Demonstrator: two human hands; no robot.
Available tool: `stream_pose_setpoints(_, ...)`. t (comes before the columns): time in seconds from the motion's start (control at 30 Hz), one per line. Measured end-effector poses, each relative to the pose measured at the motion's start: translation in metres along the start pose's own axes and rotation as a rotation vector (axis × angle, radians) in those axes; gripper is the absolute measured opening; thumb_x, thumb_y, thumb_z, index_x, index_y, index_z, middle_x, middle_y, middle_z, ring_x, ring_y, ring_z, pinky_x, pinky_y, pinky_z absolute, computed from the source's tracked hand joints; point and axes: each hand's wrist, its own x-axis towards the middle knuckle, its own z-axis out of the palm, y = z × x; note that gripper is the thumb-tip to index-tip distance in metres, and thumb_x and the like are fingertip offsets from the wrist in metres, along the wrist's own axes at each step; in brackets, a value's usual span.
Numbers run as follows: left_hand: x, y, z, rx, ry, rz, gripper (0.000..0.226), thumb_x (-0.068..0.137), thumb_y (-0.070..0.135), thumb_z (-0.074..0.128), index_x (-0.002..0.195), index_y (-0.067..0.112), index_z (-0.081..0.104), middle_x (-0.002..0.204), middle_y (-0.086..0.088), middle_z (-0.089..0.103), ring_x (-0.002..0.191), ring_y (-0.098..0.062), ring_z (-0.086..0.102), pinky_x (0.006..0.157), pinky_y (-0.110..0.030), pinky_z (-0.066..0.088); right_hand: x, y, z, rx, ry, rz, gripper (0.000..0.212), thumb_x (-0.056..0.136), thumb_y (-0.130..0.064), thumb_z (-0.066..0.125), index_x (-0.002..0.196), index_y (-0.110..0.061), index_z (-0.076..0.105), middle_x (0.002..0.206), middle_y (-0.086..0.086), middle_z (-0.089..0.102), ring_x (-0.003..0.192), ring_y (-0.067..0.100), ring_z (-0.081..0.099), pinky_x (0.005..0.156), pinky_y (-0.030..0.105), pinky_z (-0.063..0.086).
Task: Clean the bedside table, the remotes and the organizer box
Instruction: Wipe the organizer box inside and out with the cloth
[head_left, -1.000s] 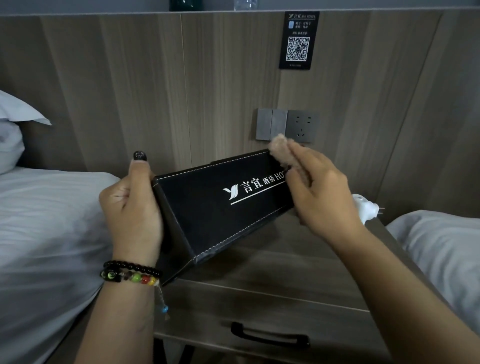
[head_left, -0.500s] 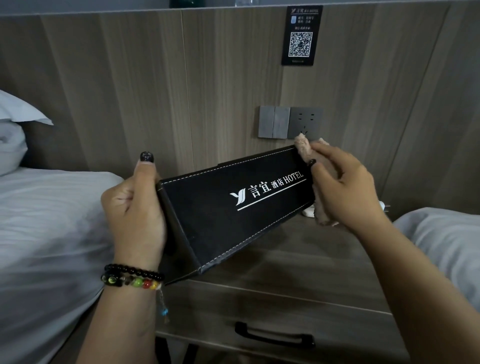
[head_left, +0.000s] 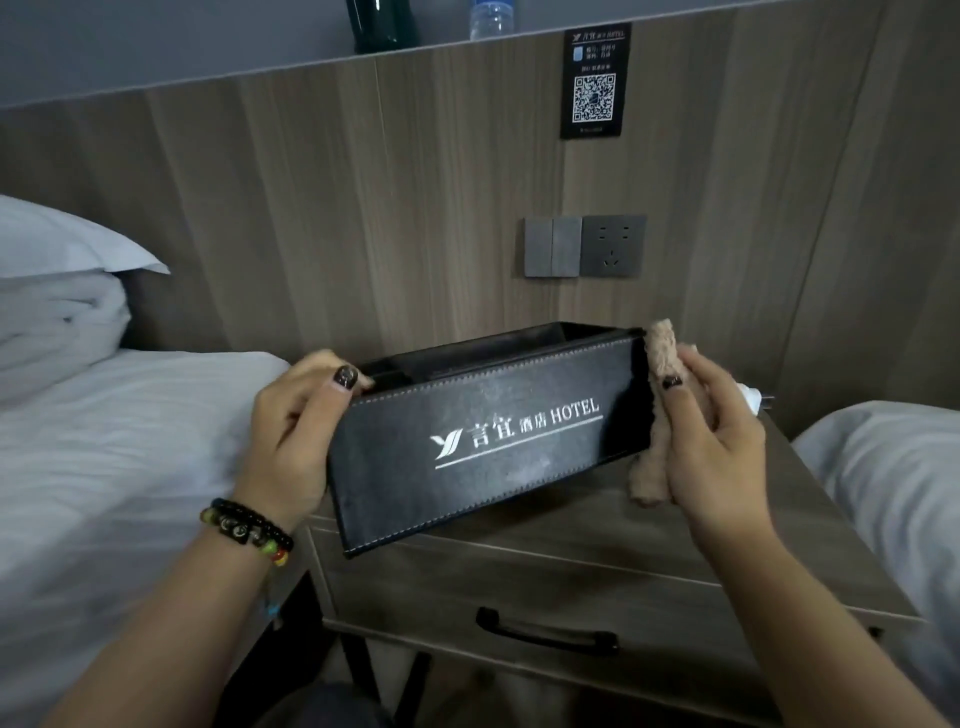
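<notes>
While the left hand (head_left: 291, 431) grips the left end of the black organizer box (head_left: 488, 441), thumb hooked over the top rim and fingers curled around the end wall, the box is held above the bedside table (head_left: 597, 525), its open top facing up and its long printed face turned toward the camera. That face carries a pale logo and the word HOTEL, with light stitching along the edges, and dividers show inside the opening. At the box's right end, the right hand (head_left: 717, 441) pinches a beige cloth (head_left: 657, 415), pressing it against the right end wall; the cloth reaches from the top corner down past the lower edge, where a fold hangs free. A beaded bracelet (head_left: 249, 530) sits on the left wrist. Beneath the box, the table's wooden top runs back to the panelled wall, and a drawer with a dark handle (head_left: 545, 634) fronts it. A small white object (head_left: 753, 402) lies just behind the right hand. White bedding (head_left: 104, 441) flanks the table on the left, with a pillow (head_left: 67, 244) above it. On the wall hang a switch and socket plate (head_left: 584, 247) and a QR-code sign (head_left: 595, 80).
</notes>
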Motion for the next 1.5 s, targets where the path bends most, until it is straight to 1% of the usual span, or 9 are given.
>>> stream_pose_setpoints(0.17, -0.029, -0.006, -0.016, 0.239, -0.064, 0.106, 0.027, 0.096, 0.022, 0.032, 0.083, 0.019, 0.056, 0.093, -0.012, 0.059, 0.107, -0.028, 0.059, 0.093, -0.036, 0.044, -0.042, 0.012, -0.008, 0.062, 0.027, 0.05, 0.032, 0.099, -0.018, 0.051, 0.13, -0.022, 0.058, 0.129, -0.009, 0.061, 0.119, -0.001, 0.052, 0.106, 0.022, 0.041)
stream_pose_setpoints(0.37, -0.06, -0.015, -0.021, 0.459, -0.102, 0.184, 0.042, 0.102, 0.026, 0.025, 0.08, 0.007, 0.055, 0.101, -0.002, 0.061, 0.121, -0.023, 0.055, 0.103, -0.029, 0.04, -0.063, 0.016, -0.018, 0.106, -0.011, 0.115, 0.032, 0.099, -0.013, 0.048, 0.126, -0.025, 0.058, 0.118, -0.019, 0.061, 0.107, -0.02, 0.05, 0.083, -0.004, 0.038)
stream_pose_setpoints(0.47, -0.06, -0.006, -0.022, 0.549, -0.131, 0.167, 0.042, 0.103, 0.033, 0.024, 0.086, 0.012, 0.056, 0.099, -0.005, 0.063, 0.117, -0.023, 0.058, 0.102, -0.034, 0.043, -0.066, 0.014, -0.022, 0.113, -0.034, 0.121, 0.031, 0.098, -0.015, 0.048, 0.124, -0.029, 0.06, 0.119, -0.018, 0.062, 0.111, -0.013, 0.052, 0.093, 0.008, 0.041)
stream_pose_setpoints(0.57, -0.047, 0.022, -0.009, 0.801, -0.007, 0.076, 0.031, 0.096, 0.032, 0.038, 0.093, 0.011, 0.061, 0.089, -0.001, 0.065, 0.088, -0.022, 0.064, 0.078, -0.033, 0.048, -0.067, 0.013, -0.026, 0.125, -0.066, 0.14, 0.03, 0.097, -0.016, 0.051, 0.12, -0.032, 0.061, 0.117, -0.014, 0.065, 0.112, -0.003, 0.056, 0.098, 0.022, 0.043)
stream_pose_setpoints(0.73, -0.035, 0.08, 0.084, 0.775, -0.116, 0.152, 0.014, 0.087, 0.024, 0.049, 0.093, 0.016, 0.059, 0.087, 0.002, 0.061, 0.081, -0.017, 0.056, 0.073, -0.033, 0.046, -0.059, 0.009, -0.036, 0.251, -0.046, 0.279, 0.025, 0.096, -0.015, 0.054, 0.112, -0.03, 0.066, 0.102, -0.007, 0.071, 0.1, 0.006, 0.065, 0.085, 0.024, 0.049)
stream_pose_setpoints(0.9, -0.03, 0.075, 0.152, 0.984, -0.321, 0.036, 0.049, 0.091, 0.048, 0.022, 0.105, 0.02, 0.06, 0.094, 0.005, 0.063, 0.087, -0.014, 0.059, 0.071, -0.031, 0.05, -0.055, 0.01, -0.044, 0.469, 0.061, 0.52, 0.026, 0.097, -0.013, 0.05, 0.109, -0.026, 0.068, 0.104, 0.004, 0.073, 0.1, 0.022, 0.068, 0.089, 0.042, 0.054)
stream_pose_setpoints(1.1, -0.027, 0.074, 0.156, 1.212, -0.378, 0.03, 0.069, 0.089, 0.059, 0.004, 0.093, 0.017, 0.058, 0.068, 0.005, 0.06, 0.057, -0.015, 0.058, 0.049, -0.028, 0.035, -0.053, 0.009, -0.045, 0.56, 0.099, 0.572, 0.028, 0.098, -0.009, 0.047, 0.111, -0.024, 0.066, 0.095, 0.004, 0.075, 0.087, 0.017, 0.071, 0.072, 0.032, 0.055)
stream_pose_setpoints(1.23, -0.021, 0.071, 0.141, 1.15, -0.319, 0.045, 0.077, 0.088, 0.065, 0.0, 0.09, 0.02, 0.063, 0.061, 0.007, 0.06, 0.054, -0.014, 0.06, 0.046, -0.025, 0.044, -0.051, 0.008, -0.043, 0.61, 0.113, 0.589, 0.028, 0.1, -0.011, 0.042, 0.112, -0.023, 0.065, 0.095, 0.012, 0.074, 0.094, 0.029, 0.07, 0.083, 0.045, 0.056)
stream_pose_setpoints(1.5, -0.026, 0.076, 0.097, 0.816, -0.147, 0.244, 0.066, 0.099, 0.052, 0.015, 0.053, 0.02, 0.05, 0.039, 0.008, 0.044, 0.031, -0.009, 0.042, 0.033, -0.016, 0.023, -0.047, -0.025, -0.055, 0.835, -0.066, 0.512, 0.029, 0.101, -0.025, 0.04, 0.117, -0.015, 0.062, 0.103, 0.011, 0.074, 0.101, 0.032, 0.069, 0.089, 0.053, 0.053)
